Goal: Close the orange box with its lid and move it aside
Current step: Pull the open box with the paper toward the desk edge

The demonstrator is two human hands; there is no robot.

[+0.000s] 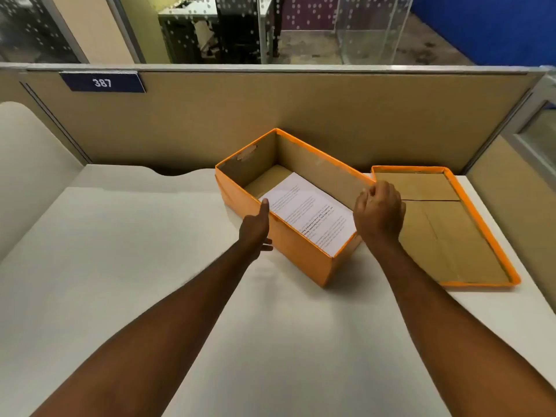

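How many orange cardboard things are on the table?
2. The open orange box sits mid-table with a printed sheet inside, held between the left hand and right hand. Its lid lies upside down to the right. None seems hidden.

A single head-worn wide-angle camera looks forward and steeply down across the white desk [120,296], taken here as the landmark. The viewpoint sits above the desk's near edge, close enough that both forearms enter from the bottom of the frame. Beyond the desk's far edge stands a tan partition [301,115]. Straight lines bow near the frame borders.
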